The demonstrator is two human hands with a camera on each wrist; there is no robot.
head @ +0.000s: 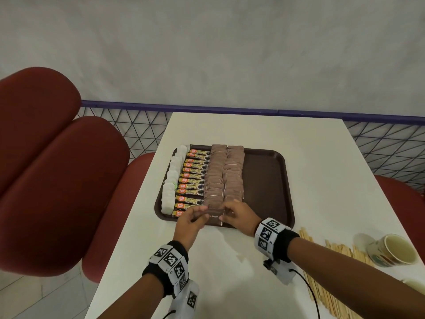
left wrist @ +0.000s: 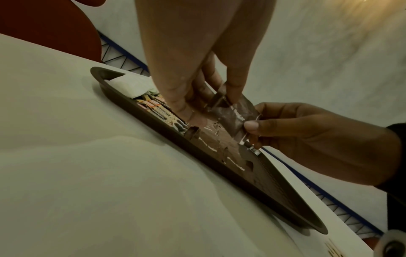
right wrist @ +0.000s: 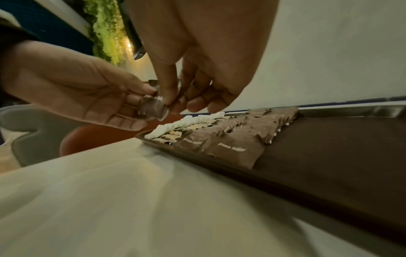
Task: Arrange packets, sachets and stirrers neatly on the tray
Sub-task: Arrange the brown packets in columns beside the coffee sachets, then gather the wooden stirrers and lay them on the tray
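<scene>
Glossy, crinkled brown sachet (left wrist: 236,115), rectangular, held above the brown plastic tray (head: 269,180); left hand (head: 190,221) and right hand (head: 239,215) pinch opposite ends.

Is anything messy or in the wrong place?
Yes. The wooden stirrers lie loose on the table, not on the tray, whose right side is bare. The brown sugar sachets overlap a little unevenly.

I have both forearms reaching forward, wrists close together. My left hand (head: 190,221) is palm-in, thumb and fingers (left wrist: 234,90) curled into a pinch. My right hand (head: 239,216) faces it, thumb and forefinger pinched too, the other fingers (right wrist: 197,104) curled beneath. The fingertips of the two hands nearly meet.
</scene>
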